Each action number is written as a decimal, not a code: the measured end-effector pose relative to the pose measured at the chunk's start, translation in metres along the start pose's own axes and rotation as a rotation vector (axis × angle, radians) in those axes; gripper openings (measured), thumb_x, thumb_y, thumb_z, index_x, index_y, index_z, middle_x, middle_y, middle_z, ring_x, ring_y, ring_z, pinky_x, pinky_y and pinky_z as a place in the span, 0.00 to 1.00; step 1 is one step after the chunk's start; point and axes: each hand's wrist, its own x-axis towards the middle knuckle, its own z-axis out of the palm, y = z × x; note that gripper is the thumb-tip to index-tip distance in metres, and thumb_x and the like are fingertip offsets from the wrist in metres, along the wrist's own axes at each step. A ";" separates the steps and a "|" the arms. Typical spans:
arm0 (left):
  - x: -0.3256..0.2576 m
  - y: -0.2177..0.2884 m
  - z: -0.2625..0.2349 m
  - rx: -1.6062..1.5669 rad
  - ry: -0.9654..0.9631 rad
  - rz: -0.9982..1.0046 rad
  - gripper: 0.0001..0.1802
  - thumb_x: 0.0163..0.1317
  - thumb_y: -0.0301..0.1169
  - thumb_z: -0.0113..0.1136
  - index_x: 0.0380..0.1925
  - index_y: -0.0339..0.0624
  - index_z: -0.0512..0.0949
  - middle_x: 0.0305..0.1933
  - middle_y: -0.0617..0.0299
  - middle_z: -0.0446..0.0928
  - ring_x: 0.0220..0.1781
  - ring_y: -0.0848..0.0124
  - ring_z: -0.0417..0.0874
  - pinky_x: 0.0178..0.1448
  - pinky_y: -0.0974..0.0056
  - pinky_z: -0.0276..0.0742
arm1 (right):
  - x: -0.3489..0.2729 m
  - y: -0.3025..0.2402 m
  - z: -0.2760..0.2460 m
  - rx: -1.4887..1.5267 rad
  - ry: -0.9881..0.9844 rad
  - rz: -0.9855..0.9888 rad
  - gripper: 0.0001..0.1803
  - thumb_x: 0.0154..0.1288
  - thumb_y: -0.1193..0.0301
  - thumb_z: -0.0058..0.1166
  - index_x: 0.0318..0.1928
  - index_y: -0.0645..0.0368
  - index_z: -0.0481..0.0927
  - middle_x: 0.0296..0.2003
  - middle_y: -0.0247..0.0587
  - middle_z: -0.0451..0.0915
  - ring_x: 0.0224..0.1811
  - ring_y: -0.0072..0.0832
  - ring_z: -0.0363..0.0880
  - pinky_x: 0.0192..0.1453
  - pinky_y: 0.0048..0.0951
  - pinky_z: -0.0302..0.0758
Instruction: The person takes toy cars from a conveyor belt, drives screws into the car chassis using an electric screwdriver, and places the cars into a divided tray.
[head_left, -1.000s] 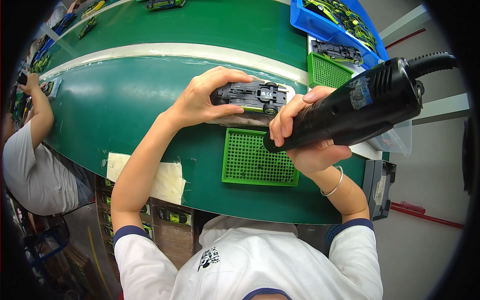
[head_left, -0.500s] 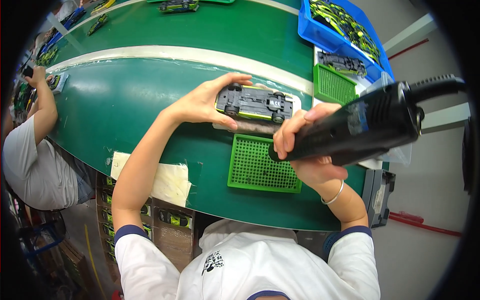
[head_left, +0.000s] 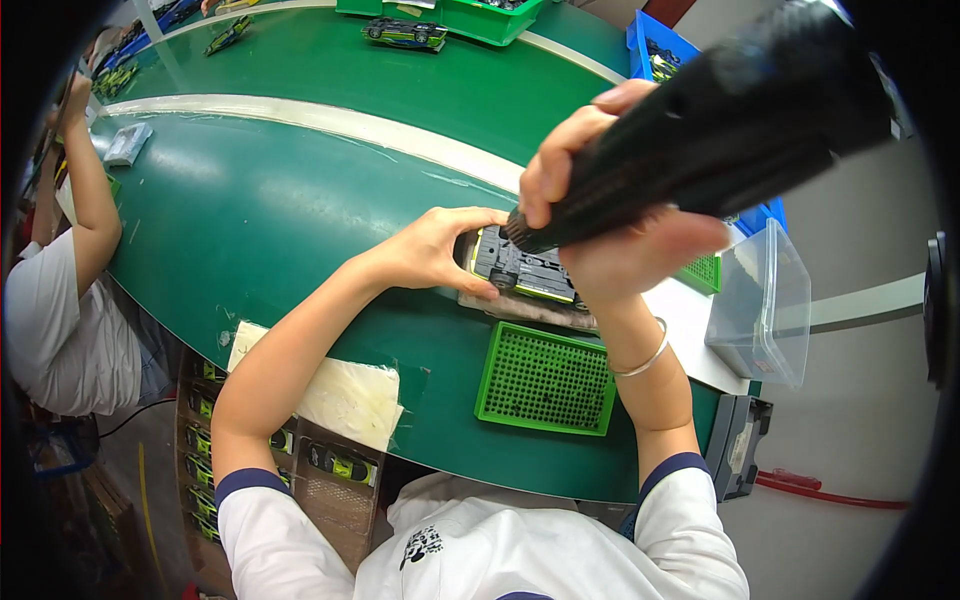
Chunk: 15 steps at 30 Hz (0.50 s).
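Observation:
A toy car [head_left: 530,272] lies upside down, its grey underside up and a yellow-green edge showing, on a pale block-like holder [head_left: 525,306]. My left hand [head_left: 440,247] pinches the car's left end between thumb and fingers. Wrapped round a black, corded-looking power screwdriver [head_left: 720,130] is my right hand [head_left: 625,255]. The tool slants down to the left, its ribbed nose over the car's left part by my left fingertips; contact with the car cannot be made out. Just nearer to me sits a green perforated tray [head_left: 540,426] with many small dark holes or pieces.
A yellowish sheet [head_left: 350,395] lies left of the tray. At right stand a clear plastic bin [head_left: 765,310] and a grey case [head_left: 737,445]. Beyond the white strip, another toy car [head_left: 405,35] and a green bin [head_left: 490,22] rest. A co-worker [head_left: 75,320] is at far left.
The screwdriver in my right hand has swung up and leftward, from beside the car to over its left end. My left hand keeps its hold on the car. The view has shifted slightly.

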 end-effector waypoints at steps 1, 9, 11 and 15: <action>0.000 0.006 -0.002 -0.001 -0.009 -0.018 0.34 0.34 0.32 0.69 0.45 0.37 0.69 0.43 0.56 0.73 0.44 0.68 0.73 0.51 0.66 0.67 | 0.002 0.006 0.003 -0.002 -0.007 0.003 0.52 0.33 0.24 0.30 0.44 0.61 0.55 0.18 0.39 0.65 0.14 0.25 0.65 0.18 0.21 0.65; 0.000 0.011 -0.006 -0.003 -0.013 -0.039 0.28 0.34 0.32 0.69 0.39 0.36 0.70 0.36 0.57 0.74 0.40 0.67 0.74 0.45 0.66 0.69 | 0.001 0.036 0.011 -0.033 -0.010 0.028 0.47 0.40 0.28 0.30 0.42 0.62 0.55 0.17 0.37 0.65 0.13 0.21 0.64 0.18 0.18 0.63; 0.000 0.012 -0.005 -0.013 -0.004 -0.044 0.28 0.34 0.32 0.69 0.38 0.36 0.70 0.36 0.57 0.74 0.39 0.67 0.74 0.45 0.66 0.69 | 0.003 0.036 0.011 -0.027 -0.015 0.046 0.47 0.41 0.28 0.29 0.42 0.62 0.55 0.17 0.36 0.65 0.13 0.20 0.63 0.17 0.17 0.63; 0.000 0.011 -0.005 -0.035 0.000 -0.042 0.27 0.33 0.31 0.69 0.37 0.36 0.71 0.36 0.57 0.74 0.39 0.67 0.74 0.45 0.66 0.69 | 0.004 0.039 0.012 -0.001 -0.025 0.067 0.47 0.41 0.28 0.27 0.41 0.62 0.56 0.16 0.35 0.65 0.12 0.19 0.62 0.17 0.17 0.62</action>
